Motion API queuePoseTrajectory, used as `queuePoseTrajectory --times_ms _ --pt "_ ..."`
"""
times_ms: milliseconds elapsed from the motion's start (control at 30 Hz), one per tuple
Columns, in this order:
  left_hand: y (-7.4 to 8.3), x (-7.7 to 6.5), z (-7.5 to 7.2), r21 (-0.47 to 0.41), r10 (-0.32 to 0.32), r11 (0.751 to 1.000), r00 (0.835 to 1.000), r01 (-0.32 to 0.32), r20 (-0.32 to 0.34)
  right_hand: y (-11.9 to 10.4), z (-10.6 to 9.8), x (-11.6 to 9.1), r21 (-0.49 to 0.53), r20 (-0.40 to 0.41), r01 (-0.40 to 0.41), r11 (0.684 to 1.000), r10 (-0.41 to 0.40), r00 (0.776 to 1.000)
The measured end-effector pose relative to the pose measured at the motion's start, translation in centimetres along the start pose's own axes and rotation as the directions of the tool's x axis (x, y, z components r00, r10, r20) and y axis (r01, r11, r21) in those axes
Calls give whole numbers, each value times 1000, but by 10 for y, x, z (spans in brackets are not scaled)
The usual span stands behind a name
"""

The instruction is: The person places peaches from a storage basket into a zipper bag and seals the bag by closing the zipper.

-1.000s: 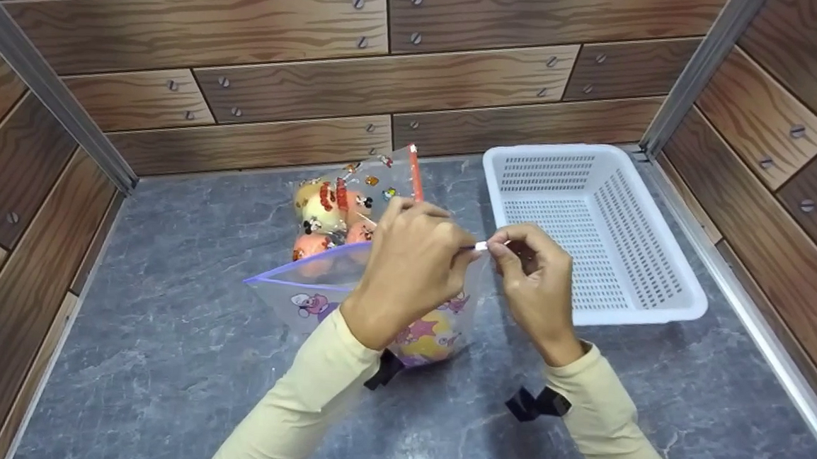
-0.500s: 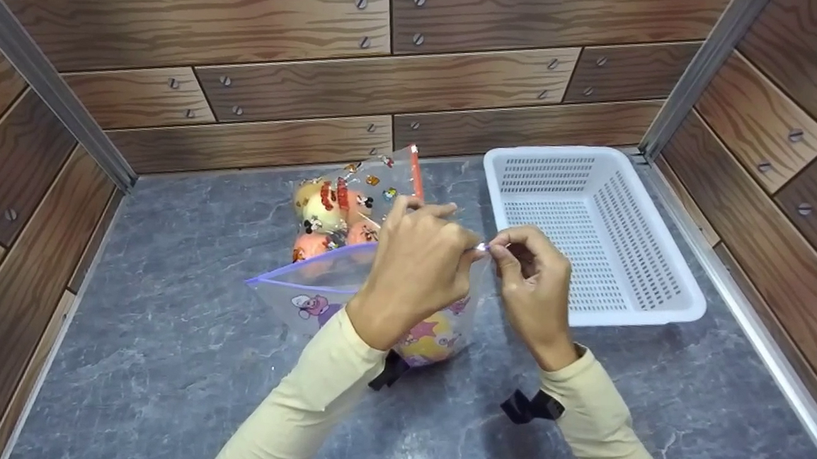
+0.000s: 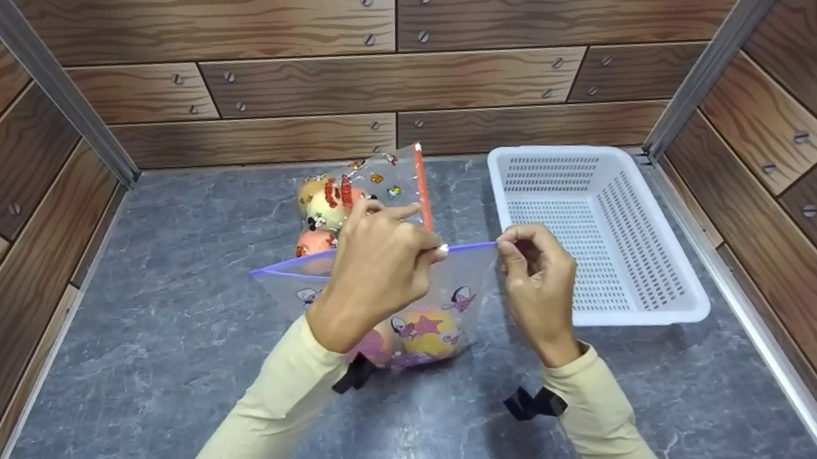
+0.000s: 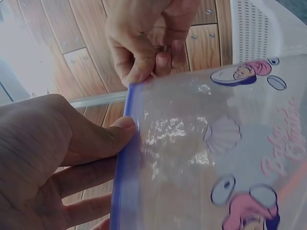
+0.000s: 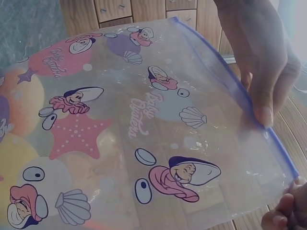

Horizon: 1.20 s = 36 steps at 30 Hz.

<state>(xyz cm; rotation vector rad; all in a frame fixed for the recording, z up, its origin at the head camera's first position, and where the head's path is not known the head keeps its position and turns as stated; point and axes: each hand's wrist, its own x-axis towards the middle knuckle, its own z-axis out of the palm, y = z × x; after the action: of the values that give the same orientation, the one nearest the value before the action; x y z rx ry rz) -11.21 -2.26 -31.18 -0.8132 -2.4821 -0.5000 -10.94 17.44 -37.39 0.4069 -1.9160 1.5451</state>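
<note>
My left hand pinches the purple zip strip of a clear zip bag printed with cartoon oysters and shells. A small white slider shows at its fingertips, and in the left wrist view the thumb presses flat on the strip. The strip's right end is pinched between thumb and fingertips of my right hand. Between the hands the strip runs straight, while left of my left hand the bag's mouth gapes. Round yellow and pinkish things lie at the bottom of the bag, partly covered by the print.
Behind the purple-edged bag lies another clear bag with a red zip strip and several round, fruit-like things inside. A white perforated plastic basket stands at the right. Wood-patterned walls enclose the grey marbled surface.
My left hand has moved left along the purple strip with the white slider, away from my right hand. A straight stretch of strip now shows between them. My right hand has stayed nearly still.
</note>
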Motion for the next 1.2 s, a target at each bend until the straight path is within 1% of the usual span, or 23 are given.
queuePoseTrajectory --times_ms 300,400,500,667,967,1200 --pt "-20 -17 -13 13 -45 999 999 45 -18 0 -2 0 -24 -6 -7 1000 7 1000" --pt "-29 -24 -18 26 -75 997 997 75 -9 1 -5 1 -36 -14 -27 999 27 1000" --pt "-40 -32 -24 36 -112 993 994 112 -11 1 -7 1 -24 -24 -51 998 51 998" --pt "-55 -46 -33 38 -142 989 989 143 -43 1 -7 2 -10 -40 -67 998 67 997" --pt "-68 -63 -45 27 -145 989 987 147 -66 -1 -5 2 -18 -40 -91 996 90 995" --pt "-79 -75 -53 16 -186 982 979 188 -79 -2 -4 3 -7 -31 -117 993 117 993"
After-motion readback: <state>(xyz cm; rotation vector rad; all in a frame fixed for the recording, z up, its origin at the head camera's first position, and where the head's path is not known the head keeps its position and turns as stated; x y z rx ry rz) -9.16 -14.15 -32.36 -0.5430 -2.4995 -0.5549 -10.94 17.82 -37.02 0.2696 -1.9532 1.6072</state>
